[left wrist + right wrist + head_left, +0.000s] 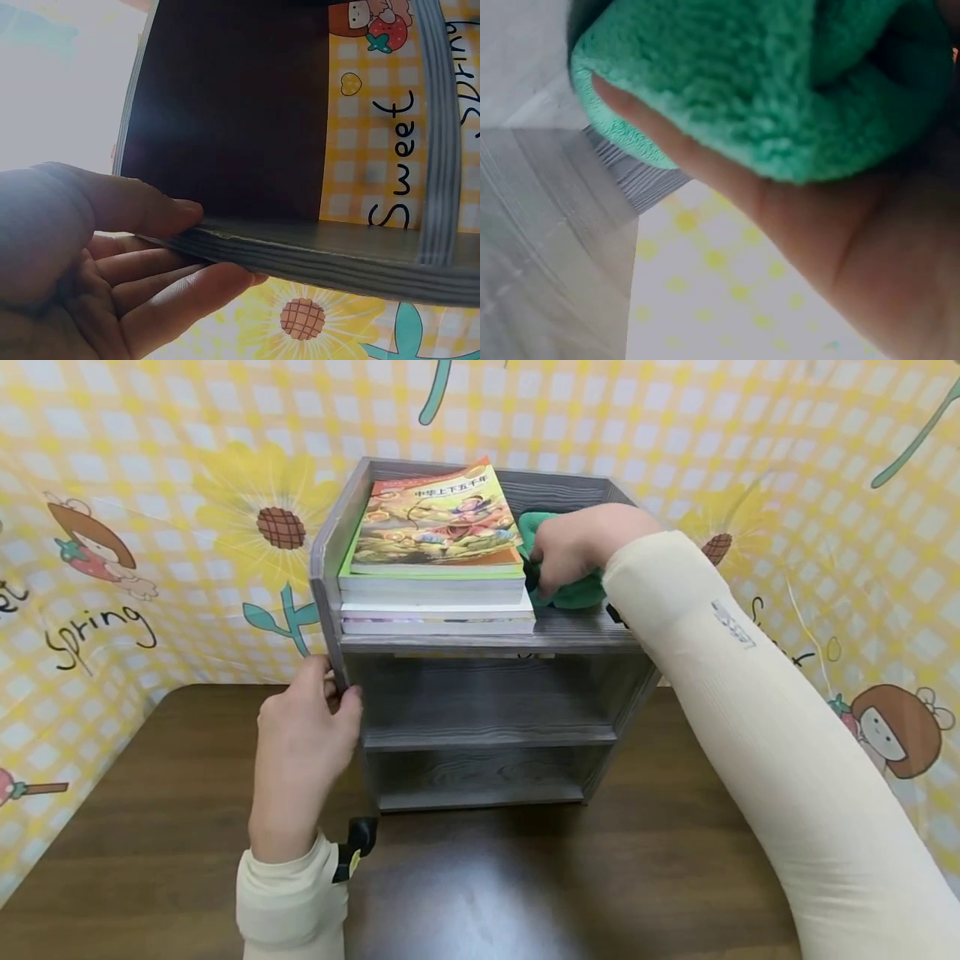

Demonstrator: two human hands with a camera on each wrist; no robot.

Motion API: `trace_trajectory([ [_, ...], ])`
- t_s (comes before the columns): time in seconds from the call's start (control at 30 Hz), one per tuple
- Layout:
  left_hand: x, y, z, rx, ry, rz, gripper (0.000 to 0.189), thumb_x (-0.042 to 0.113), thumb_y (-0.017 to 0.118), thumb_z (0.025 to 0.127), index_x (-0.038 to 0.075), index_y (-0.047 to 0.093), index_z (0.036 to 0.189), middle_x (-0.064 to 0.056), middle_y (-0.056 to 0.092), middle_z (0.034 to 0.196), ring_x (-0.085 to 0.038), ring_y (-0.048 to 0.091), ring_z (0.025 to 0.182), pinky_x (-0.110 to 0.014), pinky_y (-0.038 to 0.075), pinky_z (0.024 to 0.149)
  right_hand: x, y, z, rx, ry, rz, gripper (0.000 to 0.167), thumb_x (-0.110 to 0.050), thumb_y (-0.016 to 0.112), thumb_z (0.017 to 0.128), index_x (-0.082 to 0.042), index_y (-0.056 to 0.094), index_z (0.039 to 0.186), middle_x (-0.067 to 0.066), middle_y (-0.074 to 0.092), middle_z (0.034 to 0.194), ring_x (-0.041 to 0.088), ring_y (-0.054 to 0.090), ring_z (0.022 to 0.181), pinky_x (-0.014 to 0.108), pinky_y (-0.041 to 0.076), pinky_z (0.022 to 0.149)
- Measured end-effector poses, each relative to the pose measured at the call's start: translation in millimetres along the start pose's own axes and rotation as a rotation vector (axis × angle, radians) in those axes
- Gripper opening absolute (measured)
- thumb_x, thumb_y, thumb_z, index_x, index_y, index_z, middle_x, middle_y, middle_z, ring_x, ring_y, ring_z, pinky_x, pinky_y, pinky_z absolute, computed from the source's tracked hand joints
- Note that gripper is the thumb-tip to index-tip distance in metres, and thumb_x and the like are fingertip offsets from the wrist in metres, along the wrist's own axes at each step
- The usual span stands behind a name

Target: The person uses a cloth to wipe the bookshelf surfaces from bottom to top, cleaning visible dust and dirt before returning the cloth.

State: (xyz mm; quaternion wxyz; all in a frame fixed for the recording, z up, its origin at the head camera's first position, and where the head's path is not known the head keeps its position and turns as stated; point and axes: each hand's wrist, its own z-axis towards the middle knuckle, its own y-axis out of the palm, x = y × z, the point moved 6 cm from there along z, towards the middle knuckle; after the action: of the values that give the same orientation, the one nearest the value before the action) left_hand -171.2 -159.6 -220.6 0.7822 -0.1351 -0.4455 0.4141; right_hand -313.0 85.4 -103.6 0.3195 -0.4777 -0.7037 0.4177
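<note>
A small grey wood-grain shelf (480, 739) stands on the dark table. With thumb and fingers on either side of its left side panel (300, 262), my left hand (303, 735) grips the front edge just below the top level. My right hand (573, 547) reaches onto the top level and holds a bunched green cloth (581, 593), fluffy in the right wrist view, its fingers partly tucked into the folds. Left of that hand lies a stack of books (435, 589), with a colourful illustrated cover (435, 522) uppermost.
Two lower tiers of the shelf sit under the book level. Behind and at both sides hangs a yellow checked cloth (202, 410) with sunflowers and cartoon figures. The brown table (187, 785) spreads out around the shelf's base.
</note>
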Motion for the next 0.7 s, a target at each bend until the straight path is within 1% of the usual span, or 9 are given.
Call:
trace_trajectory([
  [0.17, -0.2, 0.0, -3.8, 0.02, 0.02, -0.008, 0.022, 0.001, 0.065, 0.091, -0.008, 0.062, 0.111, -0.023, 0.073, 0.091, -0.038, 0.07, 0.074, -0.052, 0.054, 0.063, 9.9, -9.1, 21.8, -0.025, 0.083, -0.01, 0.062, -0.032, 0.059, 0.099, -0.017, 0.04, 0.156, 0.013, 0.032, 0.158, 0.034, 0.03, 0.13, 0.05, 0.033, 0.105],
  [0.27, -0.1, 1.3, -5.4, 0.029, 0.02, -0.023, 0.023, 0.0, 0.065, 0.091, -0.008, 0.062, 0.112, -0.023, 0.073, 0.092, -0.038, 0.071, 0.075, -0.053, 0.054, 0.064, 14.7, -11.4, 33.0, -0.039, 0.067, -0.001, 0.068, -0.032, 0.057, 0.1, -0.016, 0.032, 0.16, 0.014, 0.025, 0.163, 0.035, 0.024, 0.142, 0.052, 0.028, 0.112],
  [0.37, 1.9, 2.5, -5.2, 0.047, 0.034, -0.026, 0.022, 0.0, 0.065, 0.09, -0.009, 0.062, 0.11, -0.024, 0.073, 0.091, -0.038, 0.071, 0.074, -0.053, 0.054, 0.063, 16.2, -11.4, 34.6, -0.028, 0.015, 0.013, 0.07, -0.03, 0.056, 0.1, -0.009, 0.029, 0.16, 0.015, 0.024, 0.163, 0.034, 0.026, 0.143, 0.05, 0.028, 0.113],
  [0.43, 4.0, 2.9, -4.3, 0.06, 0.046, -0.025, 0.022, -0.001, 0.065, 0.09, -0.01, 0.062, 0.11, -0.024, 0.073, 0.09, -0.038, 0.07, 0.072, -0.053, 0.054, 0.062, 16.5, -10.1, 29.2, 0.01, -0.014, 0.025, 0.059, -0.028, 0.058, 0.098, -0.005, 0.045, 0.151, 0.015, 0.045, 0.149, 0.03, 0.042, 0.128, 0.045, 0.038, 0.103],
  [0.5, 5.7, 2.5, -3.2, 0.071, 0.051, -0.021, 0.022, -0.001, 0.065, 0.09, -0.01, 0.062, 0.109, -0.024, 0.073, 0.089, -0.039, 0.069, 0.07, -0.054, 0.054, 0.061, 14.5, -7.9, 20.6, 0.057, -0.051, 0.059, 0.037, -0.023, 0.06, 0.094, -0.002, 0.064, 0.125, 0.012, 0.061, 0.116, 0.024, 0.053, 0.1, 0.038, 0.045, 0.084],
  [0.53, 6.2, 1.8, -2.9, 0.075, 0.049, -0.019, 0.022, -0.001, 0.065, 0.09, -0.01, 0.062, 0.11, -0.024, 0.073, 0.09, -0.039, 0.07, 0.07, -0.054, 0.054, 0.061, 12.5, -6.5, 15.6, 0.078, -0.075, 0.07, 0.027, -0.021, 0.061, 0.093, -0.002, 0.067, 0.112, 0.009, 0.062, 0.1, 0.021, 0.054, 0.088, 0.035, 0.045, 0.077],
  [0.6, 6.6, -0.1, -2.3, 0.08, 0.043, -0.008, 0.022, -0.001, 0.065, 0.09, -0.01, 0.062, 0.109, -0.024, 0.073, 0.09, -0.04, 0.069, 0.07, -0.054, 0.054, 0.061, 8.5, -3.1, 6.8, 0.111, -0.11, 0.098, 0.01, -0.016, 0.062, 0.09, -0.006, 0.065, 0.091, 0.002, 0.049, 0.077, 0.017, 0.048, 0.07, 0.032, 0.041, 0.064],
  [0.63, 6.7, -1.0, -2.1, 0.079, 0.04, -0.003, 0.022, -0.001, 0.065, 0.09, -0.011, 0.062, 0.109, -0.025, 0.073, 0.09, -0.04, 0.069, 0.07, -0.054, 0.054, 0.061, 6.3, -1.7, 3.5, 0.122, -0.122, 0.105, 0.008, -0.014, 0.062, 0.089, -0.007, 0.063, 0.085, 0.002, 0.046, 0.072, 0.016, 0.046, 0.066, 0.031, 0.04, 0.062],
  [0.7, 6.6, -2.3, -2.2, 0.076, 0.034, 0.003, 0.022, 0.0, 0.065, 0.09, -0.011, 0.062, 0.11, -0.026, 0.072, 0.092, -0.041, 0.07, 0.072, -0.054, 0.054, 0.061, 2.9, -0.9, -1.0, 0.124, -0.121, 0.103, 0.009, -0.014, 0.063, 0.088, -0.006, 0.068, 0.091, 0.004, 0.049, 0.077, 0.018, 0.048, 0.071, 0.031, 0.04, 0.063],
])
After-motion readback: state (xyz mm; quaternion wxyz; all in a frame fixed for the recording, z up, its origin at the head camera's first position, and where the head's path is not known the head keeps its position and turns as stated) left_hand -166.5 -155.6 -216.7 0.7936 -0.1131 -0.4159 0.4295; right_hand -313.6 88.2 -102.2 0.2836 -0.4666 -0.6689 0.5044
